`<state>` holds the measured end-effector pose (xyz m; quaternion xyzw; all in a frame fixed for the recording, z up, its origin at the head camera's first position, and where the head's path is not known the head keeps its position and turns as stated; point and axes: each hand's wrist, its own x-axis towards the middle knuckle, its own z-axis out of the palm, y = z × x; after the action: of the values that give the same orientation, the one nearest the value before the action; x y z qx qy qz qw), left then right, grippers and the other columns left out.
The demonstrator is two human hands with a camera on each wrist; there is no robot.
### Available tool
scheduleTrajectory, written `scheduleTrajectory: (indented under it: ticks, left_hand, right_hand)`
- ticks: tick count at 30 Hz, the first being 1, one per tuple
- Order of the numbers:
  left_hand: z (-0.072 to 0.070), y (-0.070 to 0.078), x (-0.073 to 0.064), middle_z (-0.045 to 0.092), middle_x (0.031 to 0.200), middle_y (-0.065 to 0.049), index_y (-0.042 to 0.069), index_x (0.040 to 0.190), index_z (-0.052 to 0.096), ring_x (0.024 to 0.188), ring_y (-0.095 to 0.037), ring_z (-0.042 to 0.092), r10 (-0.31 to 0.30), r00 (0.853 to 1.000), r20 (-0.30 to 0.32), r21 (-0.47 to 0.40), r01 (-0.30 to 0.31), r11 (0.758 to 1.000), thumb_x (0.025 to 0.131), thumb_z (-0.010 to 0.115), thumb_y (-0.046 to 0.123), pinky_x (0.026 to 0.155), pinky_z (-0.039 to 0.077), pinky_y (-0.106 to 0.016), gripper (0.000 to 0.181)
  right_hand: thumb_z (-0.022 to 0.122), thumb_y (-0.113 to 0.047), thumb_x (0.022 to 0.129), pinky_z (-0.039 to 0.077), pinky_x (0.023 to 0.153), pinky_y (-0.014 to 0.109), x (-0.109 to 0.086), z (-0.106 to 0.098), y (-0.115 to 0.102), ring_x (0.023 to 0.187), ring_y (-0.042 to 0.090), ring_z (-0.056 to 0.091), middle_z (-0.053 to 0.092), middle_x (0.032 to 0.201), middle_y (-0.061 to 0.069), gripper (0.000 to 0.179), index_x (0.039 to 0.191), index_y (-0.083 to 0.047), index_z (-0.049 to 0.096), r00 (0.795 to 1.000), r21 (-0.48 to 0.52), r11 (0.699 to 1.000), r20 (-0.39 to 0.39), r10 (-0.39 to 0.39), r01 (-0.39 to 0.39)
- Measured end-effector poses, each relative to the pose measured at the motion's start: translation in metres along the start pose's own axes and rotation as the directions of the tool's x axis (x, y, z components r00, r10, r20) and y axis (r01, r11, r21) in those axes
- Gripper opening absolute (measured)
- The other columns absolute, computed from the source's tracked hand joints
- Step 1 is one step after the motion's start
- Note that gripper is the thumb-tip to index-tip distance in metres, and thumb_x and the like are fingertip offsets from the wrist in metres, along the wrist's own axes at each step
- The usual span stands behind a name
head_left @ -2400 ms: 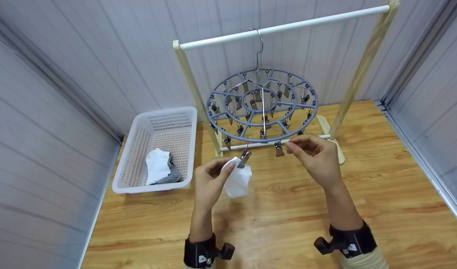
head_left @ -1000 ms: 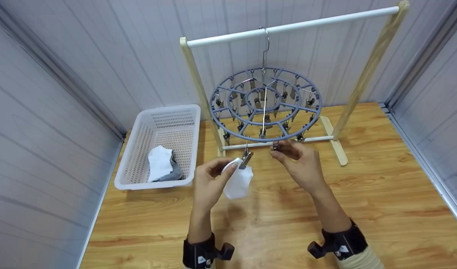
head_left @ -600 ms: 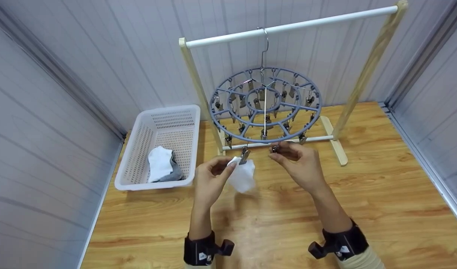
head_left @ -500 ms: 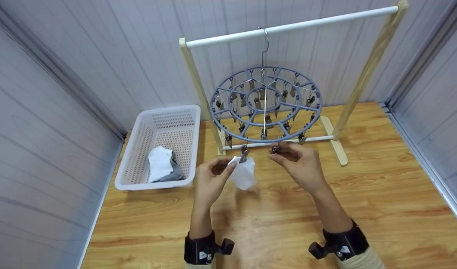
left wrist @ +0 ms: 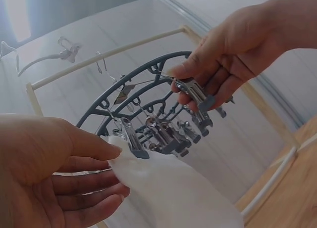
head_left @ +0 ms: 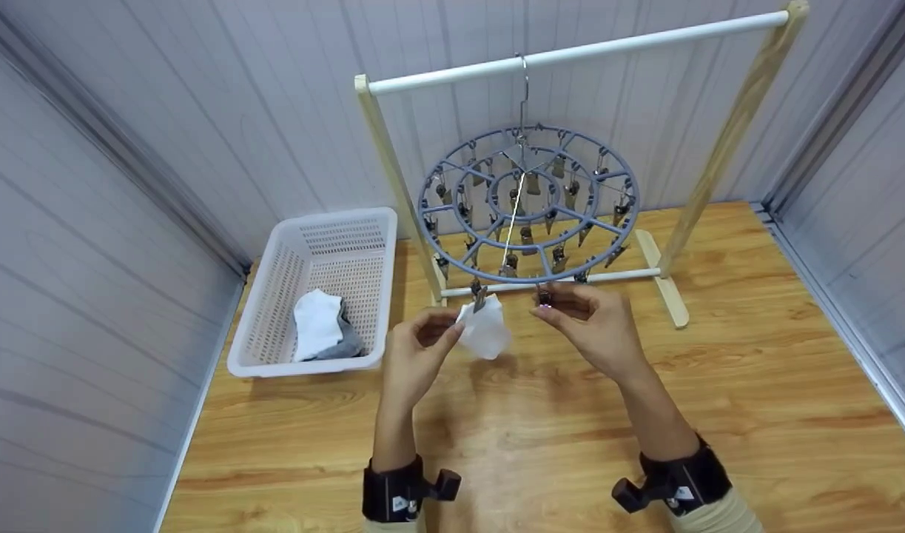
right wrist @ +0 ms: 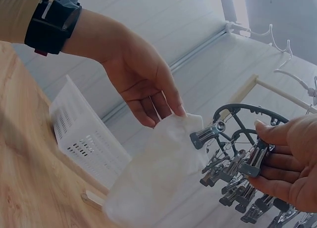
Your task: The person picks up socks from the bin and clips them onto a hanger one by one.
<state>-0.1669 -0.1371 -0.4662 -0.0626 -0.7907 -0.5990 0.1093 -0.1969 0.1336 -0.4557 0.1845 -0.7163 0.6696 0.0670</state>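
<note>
A white sock hangs from my left hand, pinched at its edge between thumb and fingers. One metal clip of the round hanger bites the same edge beside my left thumb, best seen in the left wrist view. To the right, my right hand pinches a neighbouring clip by thumb and fingers; its grey-tipped jaws hold nothing. Several more clips dangle from the blue-grey rings behind. In the right wrist view the sock droops below my left fingertips.
The hanger hooks over the white bar of a wooden-legged rack. Left of it stands a white perforated basket with a white sock and a grey sock inside. Panelled walls enclose the wooden floor.
My right hand has moved left and taken hold of a clip. The hanger has turned slightly, and the pinched sock with its clip has risen a little towards the ring.
</note>
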Motion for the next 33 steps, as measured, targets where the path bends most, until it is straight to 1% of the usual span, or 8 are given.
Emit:
scheduleTrajectory:
  ticks: [4,9,12,16,22,27,29,33]
  left_hand:
    - [-0.006,-0.001,-0.001,0.079,0.101,-0.009,0.003,0.11,0.079,0.089,-0.026,0.074,0.002,0.999,-0.035,-0.005,-0.002,1.0,0.098,0.078,0.011,0.077,0.061,-0.029,0.015]
    - [-0.01,0.0,-0.001,0.078,0.097,-0.009,0.003,0.108,0.079,0.086,-0.021,0.073,0.006,0.997,-0.073,0.016,-0.005,1.0,0.098,0.077,0.013,0.077,0.059,-0.028,0.014]
    - [-0.01,0.001,0.0,0.078,0.097,-0.009,0.002,0.108,0.079,0.086,-0.019,0.072,0.012,0.997,-0.073,0.016,-0.011,1.0,0.099,0.077,0.013,0.078,0.059,-0.029,0.014]
    - [-0.01,0.003,0.0,0.078,0.096,-0.01,0.001,0.108,0.079,0.085,-0.02,0.072,0.013,0.997,-0.072,0.012,-0.012,1.0,0.099,0.076,0.014,0.077,0.059,-0.027,0.016]
    - [-0.01,0.003,0.0,0.077,0.095,-0.012,0.001,0.109,0.078,0.085,-0.021,0.072,0.015,0.997,-0.078,0.005,-0.015,1.0,0.1,0.076,0.013,0.076,0.059,-0.026,0.016]
    - [-0.011,0.001,-0.001,0.077,0.096,-0.014,0.001,0.11,0.078,0.085,-0.023,0.072,0.023,0.997,-0.08,-0.001,-0.023,1.0,0.1,0.076,0.016,0.077,0.059,-0.029,0.017]
    - [-0.012,0.001,-0.001,0.077,0.096,-0.014,0.001,0.11,0.078,0.085,-0.023,0.073,0.023,0.996,-0.081,-0.003,-0.023,1.0,0.1,0.076,0.016,0.077,0.059,-0.029,0.018]
    - [-0.012,0.0,-0.001,0.077,0.096,-0.014,0.001,0.111,0.077,0.086,-0.023,0.073,0.021,0.997,-0.077,-0.009,-0.022,1.0,0.1,0.076,0.015,0.078,0.059,-0.027,0.018]
  right_hand:
    - [0.083,-0.003,0.091,0.062,0.087,0.033,0.0,0.0,0.0,0.099,0.021,0.077,0.078,0.108,0.018,0.031,0.119,0.007,0.075,1.0,0.005,1.0,0.004,0.01,-0.01]
    - [0.083,-0.005,0.091,0.062,0.087,0.034,0.0,0.0,0.001,0.1,0.023,0.077,0.077,0.109,0.022,0.029,0.119,0.001,0.078,1.0,0.013,1.0,0.014,0.005,-0.005]
    - [0.083,-0.005,0.092,0.062,0.087,0.034,0.0,0.0,0.0,0.101,0.024,0.077,0.077,0.11,0.023,0.027,0.118,-0.001,0.079,1.0,0.019,1.0,0.021,0.001,-0.002]
    - [0.082,-0.003,0.091,0.062,0.087,0.034,0.0,0.001,0.0,0.101,0.024,0.077,0.077,0.109,0.02,0.026,0.117,0.001,0.078,1.0,0.008,1.0,0.023,0.006,-0.006]
    - [0.083,-0.002,0.09,0.062,0.086,0.032,-0.001,0.002,0.0,0.097,0.02,0.078,0.078,0.107,0.019,0.026,0.115,0.003,0.078,1.0,-0.01,0.999,-0.003,0.03,-0.03]
    - [0.084,0.002,0.088,0.062,0.087,0.032,-0.001,0.004,0.001,0.097,0.019,0.077,0.077,0.109,0.022,0.026,0.114,0.004,0.078,0.999,0.019,0.999,-0.026,0.042,-0.041]
    - [0.084,0.002,0.088,0.062,0.086,0.033,-0.001,0.004,0.001,0.097,0.02,0.077,0.077,0.108,0.021,0.026,0.113,0.004,0.079,0.998,0.026,0.999,-0.031,0.046,-0.045]
    - [0.084,0.002,0.088,0.062,0.085,0.033,0.0,0.005,0.0,0.095,0.019,0.077,0.078,0.106,0.02,0.025,0.112,0.005,0.078,0.998,0.007,0.999,-0.026,0.051,-0.051]
